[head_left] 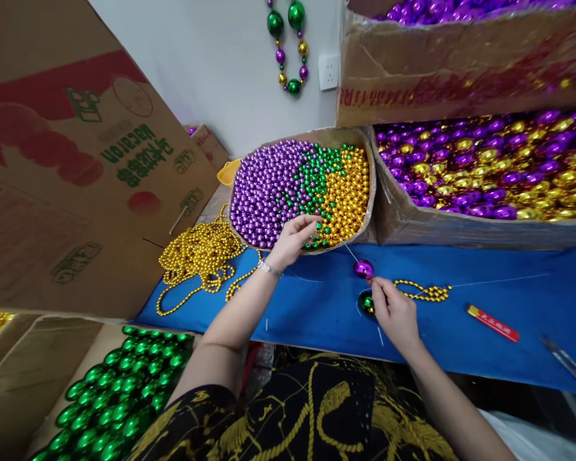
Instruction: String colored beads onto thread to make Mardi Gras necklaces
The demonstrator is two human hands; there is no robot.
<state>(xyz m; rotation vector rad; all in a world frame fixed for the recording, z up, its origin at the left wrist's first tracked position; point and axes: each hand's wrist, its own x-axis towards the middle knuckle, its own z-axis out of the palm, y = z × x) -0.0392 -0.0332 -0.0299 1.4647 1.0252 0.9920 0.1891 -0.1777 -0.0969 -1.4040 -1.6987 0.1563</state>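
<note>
My left hand [294,238] reaches into a cardboard tray [370,168] of small purple, green and gold beads [288,182], its fingertips pinched at the green beads; what they hold is too small to see. My right hand [394,312] rests on the blue table top [461,333], fingers closed on a thin needle and thread. A large purple bead [363,268] sits on the thread just above the fingers. A large green bead [366,301] lies under the hand. A short strand of gold beads [425,292] trails to the right.
A pile of gold bead strands [199,256] lies left of the tray. Boxes of big purple and gold beads [489,166] stand at the right, a box of big green beads [120,397] at lower left. A red lighter [493,323] and metal tool [569,362] lie right.
</note>
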